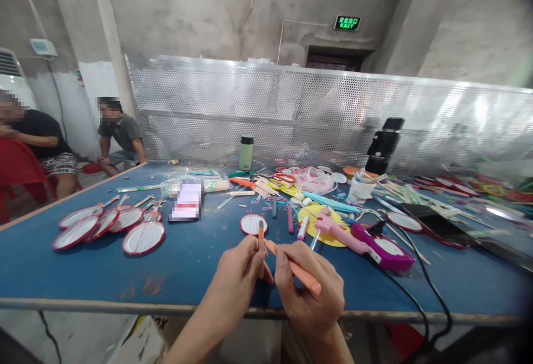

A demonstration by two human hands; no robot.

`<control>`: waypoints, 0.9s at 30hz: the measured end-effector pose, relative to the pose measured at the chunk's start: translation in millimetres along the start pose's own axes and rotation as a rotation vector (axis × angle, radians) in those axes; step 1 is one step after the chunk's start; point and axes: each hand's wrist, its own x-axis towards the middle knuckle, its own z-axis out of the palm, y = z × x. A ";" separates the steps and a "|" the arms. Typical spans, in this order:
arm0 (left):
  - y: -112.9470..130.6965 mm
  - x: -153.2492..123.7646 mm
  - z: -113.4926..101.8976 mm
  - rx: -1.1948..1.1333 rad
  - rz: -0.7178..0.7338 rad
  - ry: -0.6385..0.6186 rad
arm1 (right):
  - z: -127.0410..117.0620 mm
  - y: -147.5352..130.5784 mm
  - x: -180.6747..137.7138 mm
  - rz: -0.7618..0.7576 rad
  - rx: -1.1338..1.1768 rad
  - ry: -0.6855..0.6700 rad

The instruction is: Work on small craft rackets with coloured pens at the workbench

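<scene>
My left hand [241, 267] is closed around a flat wooden stick [261, 233], held upright near the table's front edge; its face looks orange-brown. In my right hand [312, 281] is an orange marker [305, 277], gripped like a pen. The marker's tip meets the stick or lies just beside it; I cannot tell if they touch. Just beyond my hands lies a round white disc with a red rim [254, 224]. A pink glue gun [337, 228] rests to the right of my right hand, near a white marker [303, 227] and a yellow disc [328, 214].
Several red-rimmed discs with sticks [144, 237] lie at left, near a phone [186, 202]. Wooden sticks [266, 186], a green bottle [246, 153], a white cup [360, 191], a black flask [383, 147] and a purple box [387, 250] with cables cover the table. Two people sit at left.
</scene>
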 end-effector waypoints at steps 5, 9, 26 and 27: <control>1.1 -0.3 0.5 0.000 0.000 0.004 | -1.3 -0.5 2.6 -0.013 -0.001 -0.029; 1.3 -0.3 0.3 -0.004 0.001 0.001 | -0.9 -1.6 3.8 -0.022 0.002 -0.026; -0.6 -0.6 -0.9 -0.003 0.002 -0.001 | -0.9 -0.5 3.3 -0.011 -0.022 -0.030; -0.5 -0.3 -0.8 -0.003 0.003 0.001 | -0.9 -0.6 3.2 -0.012 -0.024 -0.032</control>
